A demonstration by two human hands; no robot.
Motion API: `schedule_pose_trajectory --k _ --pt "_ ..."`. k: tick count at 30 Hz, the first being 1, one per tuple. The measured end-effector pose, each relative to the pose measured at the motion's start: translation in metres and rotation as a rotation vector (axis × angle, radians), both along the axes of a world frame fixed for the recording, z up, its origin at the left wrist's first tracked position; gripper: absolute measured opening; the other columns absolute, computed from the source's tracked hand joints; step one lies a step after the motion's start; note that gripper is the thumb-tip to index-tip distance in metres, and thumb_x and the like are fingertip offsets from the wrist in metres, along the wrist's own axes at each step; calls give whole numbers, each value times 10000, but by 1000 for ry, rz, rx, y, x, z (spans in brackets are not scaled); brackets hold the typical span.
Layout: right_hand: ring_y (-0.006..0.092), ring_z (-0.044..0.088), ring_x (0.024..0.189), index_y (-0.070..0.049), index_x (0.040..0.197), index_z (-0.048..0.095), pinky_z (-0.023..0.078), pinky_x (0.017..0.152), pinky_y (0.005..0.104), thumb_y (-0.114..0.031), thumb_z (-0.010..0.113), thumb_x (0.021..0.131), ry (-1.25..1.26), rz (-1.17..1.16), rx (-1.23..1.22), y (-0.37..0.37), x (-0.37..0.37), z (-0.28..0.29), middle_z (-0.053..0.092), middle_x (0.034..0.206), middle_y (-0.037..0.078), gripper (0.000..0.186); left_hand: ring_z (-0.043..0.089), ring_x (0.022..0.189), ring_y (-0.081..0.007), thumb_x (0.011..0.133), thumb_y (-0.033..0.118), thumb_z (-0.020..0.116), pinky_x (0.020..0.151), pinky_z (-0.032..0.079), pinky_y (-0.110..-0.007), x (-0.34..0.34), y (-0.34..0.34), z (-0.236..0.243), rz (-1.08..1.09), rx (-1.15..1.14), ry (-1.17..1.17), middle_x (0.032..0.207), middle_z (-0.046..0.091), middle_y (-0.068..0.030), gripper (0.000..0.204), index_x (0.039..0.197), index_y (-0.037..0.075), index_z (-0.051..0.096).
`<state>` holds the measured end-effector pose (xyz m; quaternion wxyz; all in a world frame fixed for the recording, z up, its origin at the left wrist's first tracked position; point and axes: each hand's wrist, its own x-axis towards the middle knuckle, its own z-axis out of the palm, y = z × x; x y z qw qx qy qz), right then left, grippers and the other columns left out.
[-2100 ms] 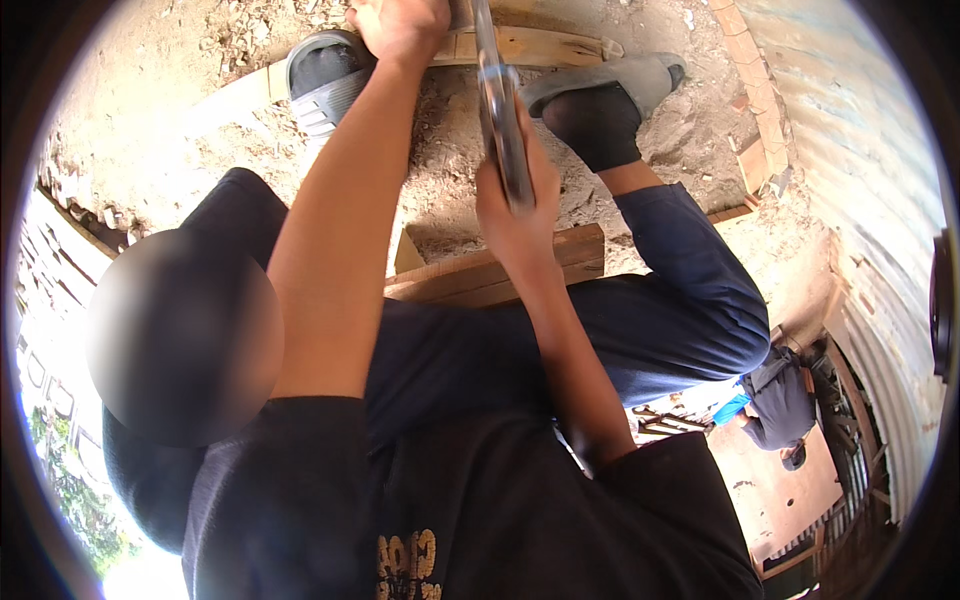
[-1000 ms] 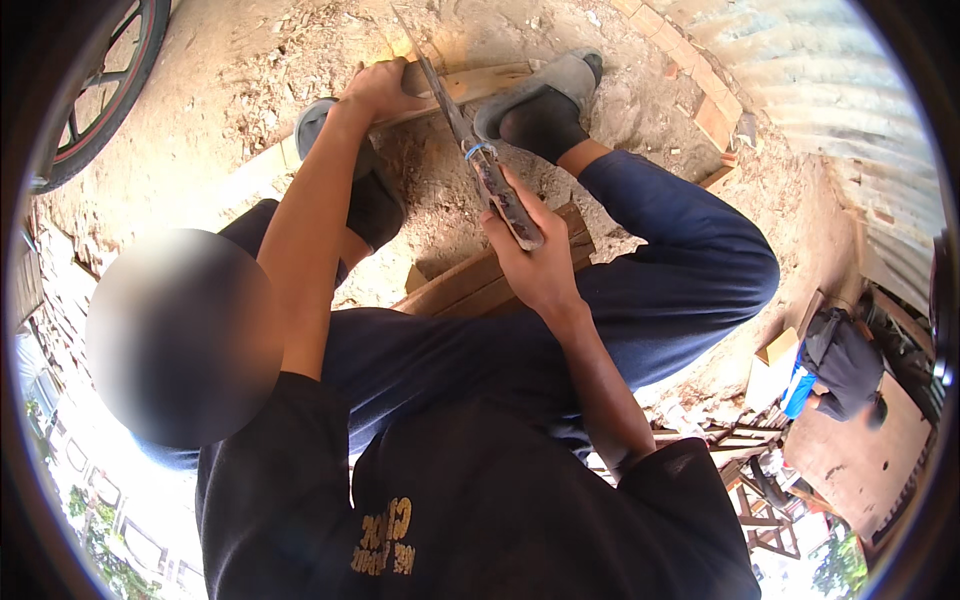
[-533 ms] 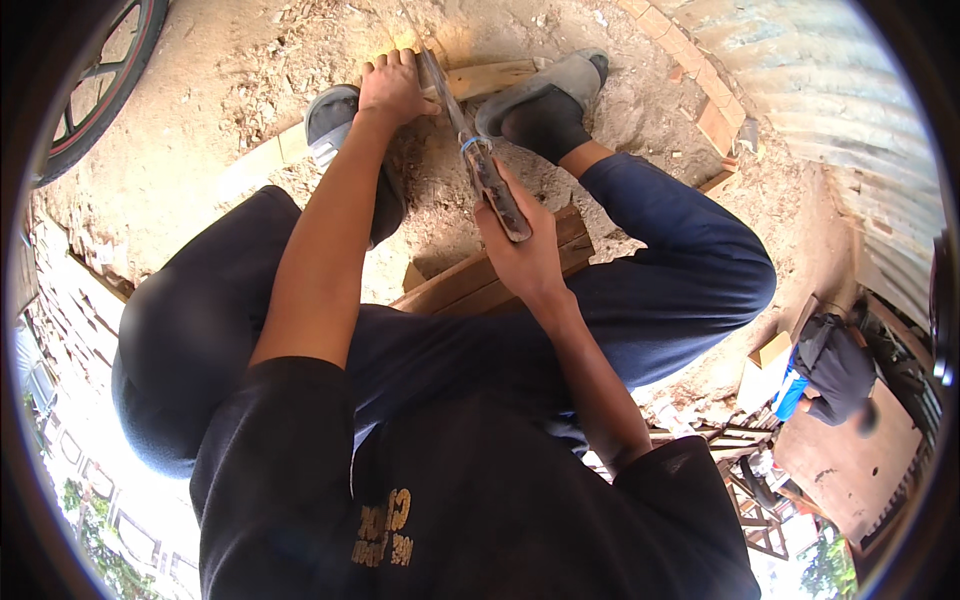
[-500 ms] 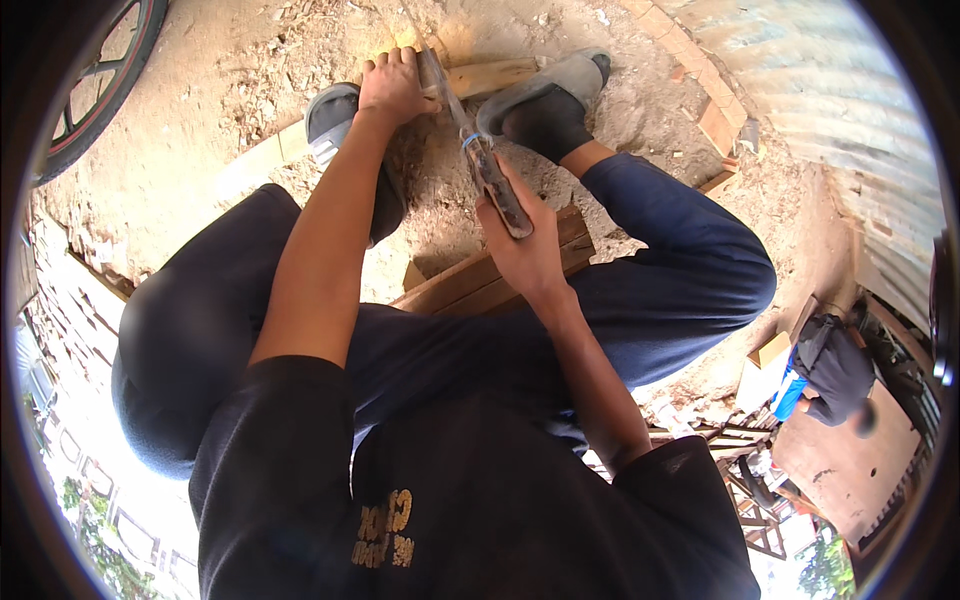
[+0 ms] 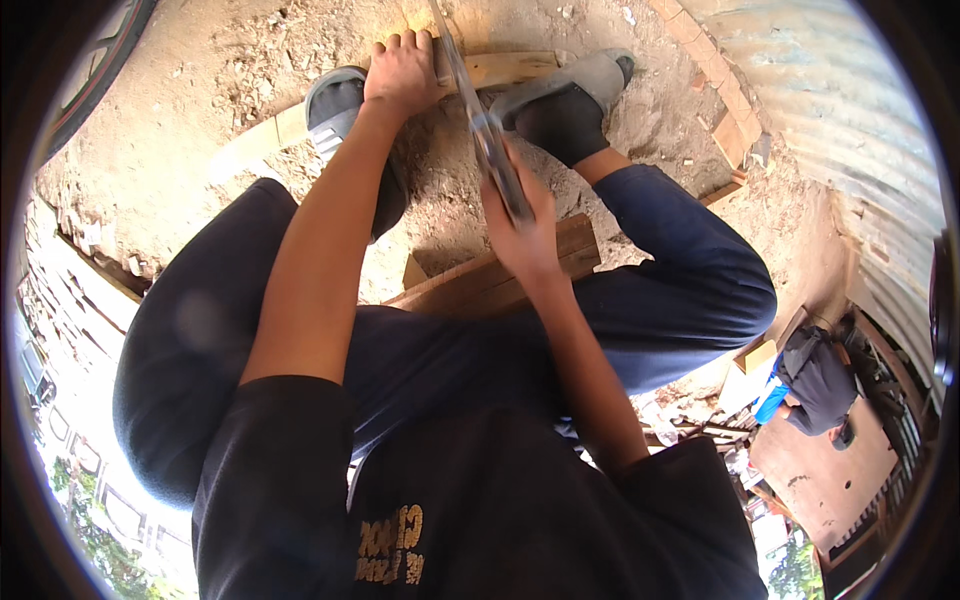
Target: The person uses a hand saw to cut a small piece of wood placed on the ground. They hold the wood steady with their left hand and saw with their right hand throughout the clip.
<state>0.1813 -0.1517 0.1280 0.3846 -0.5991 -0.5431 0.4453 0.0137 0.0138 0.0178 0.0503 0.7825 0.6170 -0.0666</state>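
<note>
My left hand grips a piece of wood that lies low across the ground between my feet. My right hand, slightly blurred, is closed around the dark handle of a handsaw. The saw's narrow blade slants away from me across the wood, just right of my left fingers. I cannot tell how deep the blade sits in the wood. A sandalled left foot and right foot are at either side, close against the wood.
Under my legs is a brown wooden board seat. Corrugated metal sheeting rises at the right, with bricks along its base. A wheel shows at the far left. Another person bends over a wooden panel at the lower right.
The view has shifted a little. The saw and my right hand have moved slightly, with the blade still across the wood. My left hand keeps its hold.
</note>
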Motion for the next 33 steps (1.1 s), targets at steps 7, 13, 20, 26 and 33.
schedule_pose_trajectory --k 7,13,20,26,33 --pt "370 701 867 38 1377 458 539 729 384 -91 612 897 -87 7 -83 0 -13 10 677 962 257 521 566 1122 -312 787 562 684 952 428 -441 -1 4 8 -44 0 -22 1149 585 -157 728 1197 -9 494" --pt "316 698 965 98 1355 456 538 786 343 -94 586 929 -60 39 -120 42 -17 5 671 1070 262 485 564 1122 -316 790 558 681 951 424 -444 2 -1 16 -8 0 -64 1152 584 -156 714 1185 -7 494" --pt "108 616 794 65 1327 506 501 712 286 -216 554 985 8 -46 -5 -3 -7 21 668 937 194 445 559 1130 -311 755 536 719 977 413 -437 1 3 6 -33 -4 -75 1162 584 -149 715 1184 8 500" --pt "131 635 756 30 1340 517 507 702 301 -218 556 984 16 -34 -130 50 -23 4 648 837 177 436 558 1129 -308 737 530 739 971 417 -435 1 4 0 3 4 -75 1146 587 -153 744 1194 -5 498" --pt "123 627 774 37 1381 485 513 706 287 -162 570 975 25 -36 -169 14 -9 13 671 859 139 460 564 1120 -302 724 555 748 955 428 -448 4 2 12 -34 71 -102 1139 591 -152 788 1227 8 485"
